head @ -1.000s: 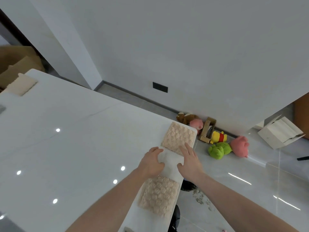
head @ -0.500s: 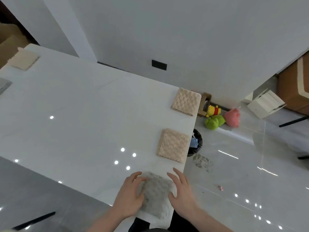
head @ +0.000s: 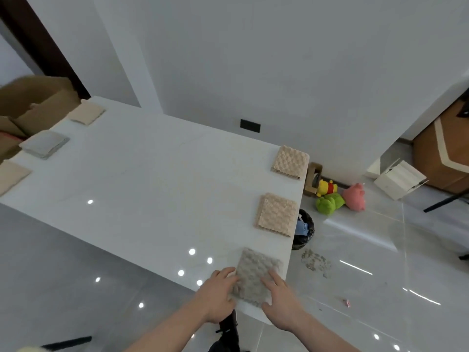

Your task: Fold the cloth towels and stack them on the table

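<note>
A folded grey bumpy towel [head: 256,271] lies at the near right corner of the white table [head: 152,189]. My left hand [head: 218,293] touches its left edge and my right hand [head: 281,298] rests on its right edge, fingers fairly straight. Farther along the table's right edge lie two folded beige towels, one in the middle [head: 276,214] and one at the far corner [head: 289,162]. At the far left sit a folded cream towel [head: 86,114], a grey one [head: 44,144] and a beige one [head: 11,175].
Cardboard boxes [head: 30,105] stand beyond the table's left end. On the floor to the right are a black bin [head: 304,232], plush toys [head: 340,196] and a white open box [head: 396,177]. A wooden cabinet [head: 441,158] is at the right.
A second ago my hands pressed between the two beige towels; they then moved back to the grey towel at the near corner. The view has since shifted, showing more folded towels on the left.
</note>
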Available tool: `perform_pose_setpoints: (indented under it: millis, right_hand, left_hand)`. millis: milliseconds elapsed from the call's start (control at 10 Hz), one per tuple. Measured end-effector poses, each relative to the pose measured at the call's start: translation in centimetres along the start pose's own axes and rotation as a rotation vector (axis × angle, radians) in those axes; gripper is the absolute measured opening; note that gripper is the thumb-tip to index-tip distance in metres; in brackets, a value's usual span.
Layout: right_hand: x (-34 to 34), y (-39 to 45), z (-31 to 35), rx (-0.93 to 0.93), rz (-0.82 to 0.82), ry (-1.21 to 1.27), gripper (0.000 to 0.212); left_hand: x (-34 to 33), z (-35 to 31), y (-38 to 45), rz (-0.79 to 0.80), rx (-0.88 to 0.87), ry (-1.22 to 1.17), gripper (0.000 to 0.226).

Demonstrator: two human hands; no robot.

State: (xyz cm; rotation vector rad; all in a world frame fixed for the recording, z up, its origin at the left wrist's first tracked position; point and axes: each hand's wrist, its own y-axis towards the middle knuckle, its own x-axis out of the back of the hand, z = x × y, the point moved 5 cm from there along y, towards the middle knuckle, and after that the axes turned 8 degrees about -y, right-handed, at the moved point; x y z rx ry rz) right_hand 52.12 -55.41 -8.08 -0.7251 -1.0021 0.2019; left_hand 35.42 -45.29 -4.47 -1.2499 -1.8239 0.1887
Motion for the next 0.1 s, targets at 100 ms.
perform_pose_setpoints:
  millis: [100]
  right_hand:
    - [-0.91,-0.76,0.10,0.022,0.045,0.001,0.072]
  left_hand:
    - [0.52,-0.05,-2.95,-0.115,0.008,-0.103,0.059]
